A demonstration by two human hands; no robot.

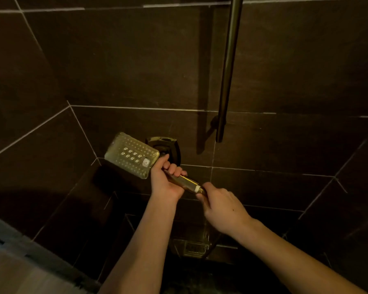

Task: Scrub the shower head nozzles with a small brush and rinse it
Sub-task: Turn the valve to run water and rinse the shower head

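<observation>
- Dark tiled walls [136, 60] with pale grout lines close me in on three sides, meeting in a corner at the left and another at the right, so the free room lies between the two corners.
- At the lower left a pale floor strip [15, 270] shows past a dark edge [40, 251].
- Left of centre is the shower head [132, 155], a rounded rectangle with its nozzle face turned up toward me, tilted, and its handle [187, 181] running down to the right.
- Just behind it, a dark wall fitting [172, 145] sits on the tile, partly hidden by the head and my fingers.
- My left hand [166, 179] grips the handle right below the head, fingers curled round it.
- Below my forearms a floor drain [194, 248] glints dimly.
- My right hand [221, 206] pinches the lower end of the handle at the pale ring, the two hands near each other.
- Above the right hand a dark vertical rail [227, 71] hangs down the wall, its lower end well clear of my hands.
</observation>
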